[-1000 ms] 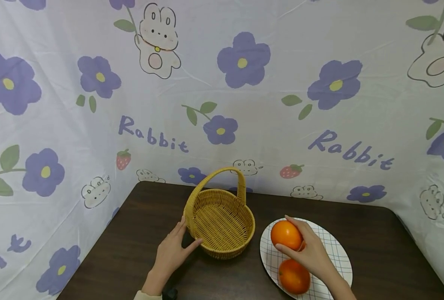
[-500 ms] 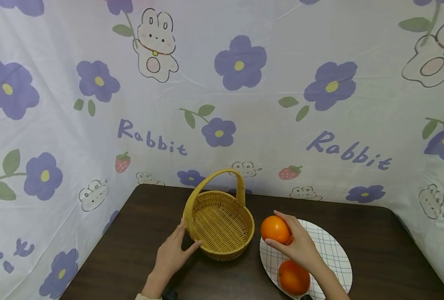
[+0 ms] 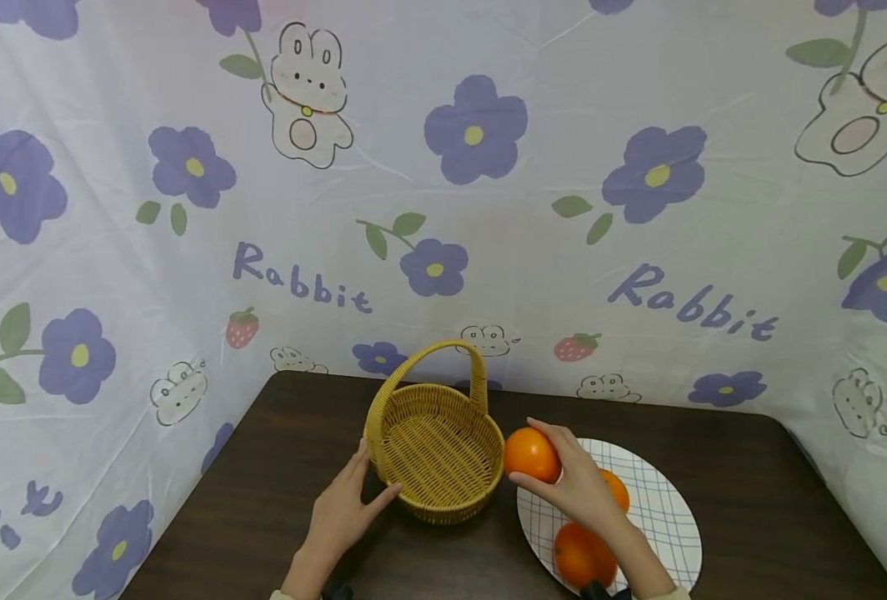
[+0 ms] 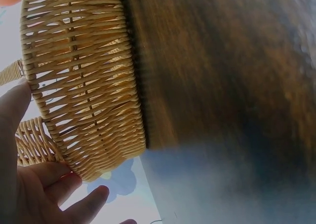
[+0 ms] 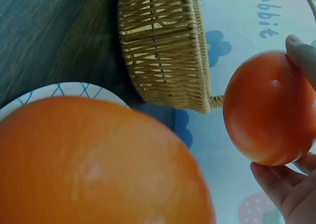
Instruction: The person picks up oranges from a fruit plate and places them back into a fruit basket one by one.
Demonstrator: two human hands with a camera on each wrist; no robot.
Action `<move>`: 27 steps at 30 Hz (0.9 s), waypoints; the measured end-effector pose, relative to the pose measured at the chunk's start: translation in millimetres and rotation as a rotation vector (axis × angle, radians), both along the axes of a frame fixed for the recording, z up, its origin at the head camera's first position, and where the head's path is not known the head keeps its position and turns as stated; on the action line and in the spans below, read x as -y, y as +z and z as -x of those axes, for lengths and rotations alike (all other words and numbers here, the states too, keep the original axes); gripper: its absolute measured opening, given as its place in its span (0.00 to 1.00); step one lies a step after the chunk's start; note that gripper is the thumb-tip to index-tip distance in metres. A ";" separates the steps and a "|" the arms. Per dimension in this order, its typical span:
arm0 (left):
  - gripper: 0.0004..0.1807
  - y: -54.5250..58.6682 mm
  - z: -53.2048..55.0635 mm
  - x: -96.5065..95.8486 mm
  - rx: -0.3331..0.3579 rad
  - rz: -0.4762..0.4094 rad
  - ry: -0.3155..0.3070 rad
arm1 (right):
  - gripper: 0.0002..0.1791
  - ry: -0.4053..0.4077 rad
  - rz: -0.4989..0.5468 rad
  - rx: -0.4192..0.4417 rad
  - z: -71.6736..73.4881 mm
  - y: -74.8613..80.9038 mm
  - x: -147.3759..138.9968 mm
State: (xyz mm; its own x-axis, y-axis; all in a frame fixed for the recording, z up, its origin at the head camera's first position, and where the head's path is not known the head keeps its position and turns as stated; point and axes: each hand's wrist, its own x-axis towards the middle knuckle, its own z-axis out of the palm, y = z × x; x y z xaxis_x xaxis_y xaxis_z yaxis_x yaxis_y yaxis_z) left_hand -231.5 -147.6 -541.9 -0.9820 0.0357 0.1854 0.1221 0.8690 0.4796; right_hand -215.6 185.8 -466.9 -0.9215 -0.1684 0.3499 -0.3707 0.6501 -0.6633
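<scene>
A yellow woven basket [image 3: 432,446] with a tall arched handle stands on the dark table. My left hand [image 3: 342,504] rests against its left side, thumb at the front rim and fingers near the handle's base, spread and fairly straight. My right hand [image 3: 586,492] grips a smooth, glossy orange [image 3: 528,454] between thumb and fingers, just right of the basket's rim. In the right wrist view the held orange [image 5: 269,110] is raised beside the basket [image 5: 160,51]. Two more oranges, one in front [image 3: 584,557] and one partly hidden behind my hand [image 3: 616,490], lie on the plate.
The white plate [image 3: 664,500] with a blue grid pattern sits right of the basket. Behind the dark wooden table [image 3: 759,500] hangs a white cloth [image 3: 533,225] printed with flowers and rabbits, close to the table's back edge.
My right hand has carried the orange leftward from over the plate to near the basket's rim, uncovering another orange on the plate. My left hand has stayed at the basket.
</scene>
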 end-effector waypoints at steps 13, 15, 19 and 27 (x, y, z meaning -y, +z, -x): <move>0.47 -1.6 -1.5 -0.1 -0.001 -0.007 -0.012 | 0.42 -0.006 -0.048 0.003 13.0 -1.8 14.8; 0.47 -1.5 -2.1 -0.4 0.001 -0.008 -0.012 | 0.42 -0.005 -0.051 -0.003 14.3 -2.2 16.2; 0.47 -0.9 -2.8 -0.2 0.006 -0.008 -0.014 | 0.42 0.004 -0.048 -0.020 17.5 -2.8 19.0; 0.48 -1.2 -1.0 0.0 0.014 -0.008 -0.014 | 0.42 0.011 -0.048 -0.028 26.2 -7.4 23.9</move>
State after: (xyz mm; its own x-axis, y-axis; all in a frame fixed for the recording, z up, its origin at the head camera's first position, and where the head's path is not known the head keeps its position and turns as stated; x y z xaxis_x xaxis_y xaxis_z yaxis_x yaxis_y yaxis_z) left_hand -230.5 -147.6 -543.2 -0.9839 0.0484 0.1719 0.1277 0.8635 0.4879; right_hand -241.9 161.9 -474.2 -0.9094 -0.1957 0.3671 -0.3962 0.6765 -0.6208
